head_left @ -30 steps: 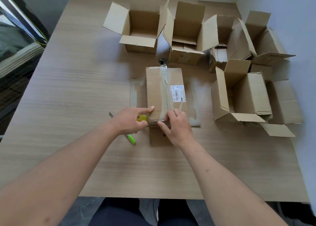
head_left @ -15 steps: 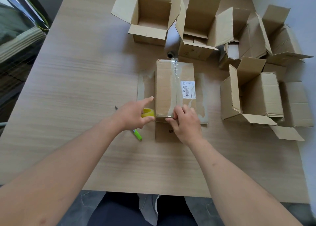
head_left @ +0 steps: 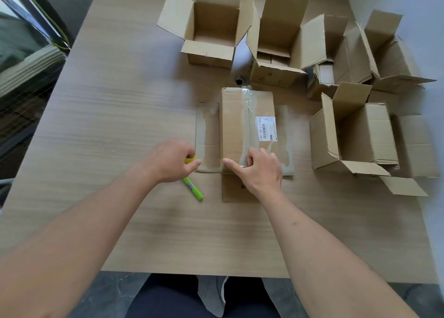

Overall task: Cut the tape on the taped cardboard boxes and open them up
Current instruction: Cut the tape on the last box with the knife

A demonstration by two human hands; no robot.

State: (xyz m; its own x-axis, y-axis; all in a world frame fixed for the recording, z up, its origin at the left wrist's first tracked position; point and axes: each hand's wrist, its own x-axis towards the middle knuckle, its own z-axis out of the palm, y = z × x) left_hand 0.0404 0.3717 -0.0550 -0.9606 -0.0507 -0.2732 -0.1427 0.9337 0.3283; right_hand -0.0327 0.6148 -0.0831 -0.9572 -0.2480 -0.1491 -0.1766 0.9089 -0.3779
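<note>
Centrally, right hand (head_left: 260,171) is pinching tape at box (head_left: 247,128) near edge; left hand (head_left: 171,160) is gripping yellow cutter (head_left: 192,160). Cardboard likely stiff, light; steady w/ near edge.

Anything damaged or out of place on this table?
Mostly tidy. A loose, crinkled strip of tape sticks up at the far end of the taped box; a green pen lies loose beside it.

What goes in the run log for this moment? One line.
left hand grips yellow cutter | right hand pinches tape at box near edge | box taped
</note>
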